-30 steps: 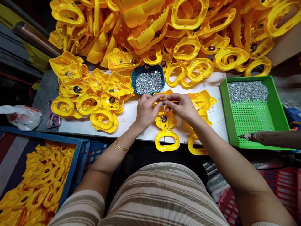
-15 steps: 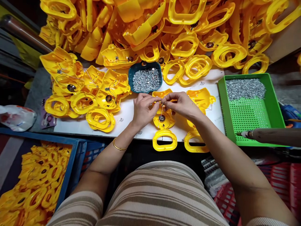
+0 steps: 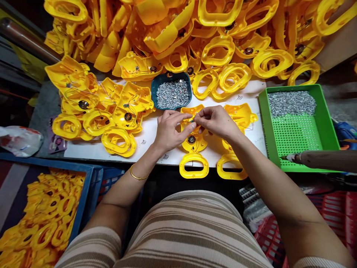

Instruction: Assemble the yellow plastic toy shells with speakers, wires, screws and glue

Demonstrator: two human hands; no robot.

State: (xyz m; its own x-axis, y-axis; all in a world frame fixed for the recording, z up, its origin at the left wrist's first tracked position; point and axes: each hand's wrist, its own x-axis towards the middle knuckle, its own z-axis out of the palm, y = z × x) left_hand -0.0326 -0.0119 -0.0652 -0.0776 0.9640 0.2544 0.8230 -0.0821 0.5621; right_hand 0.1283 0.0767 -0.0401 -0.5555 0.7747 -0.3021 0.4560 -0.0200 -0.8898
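A yellow plastic shell [image 3: 197,145] with a round black speaker in it lies in front of me, its looped handle end overhanging the table's front edge. Over its upper half, my right hand [image 3: 213,121] pinches a small dark-green piece [image 3: 192,120], which looks like a little circuit board; its details are too small to make out. My left hand [image 3: 170,130] is just left of it, thumb and forefinger stretched out and apart on either side of the piece. Whether they touch it I cannot tell. A second yellow shell [image 3: 240,116] lies to the right, partly behind my right forearm.
A dark teal tray [image 3: 154,93] of small screws stands beyond my hands. At right is a green basket [image 3: 326,123] with more screws and a screwdriver [image 3: 312,159] above it. Yellow shells [image 3: 167,33] pile up behind and at left. A blue crate [image 3: 88,186] holds more.
The thumb and forefinger of my left hand have spread apart from their pinch. My right hand has shifted slightly and still pinches the small piece.
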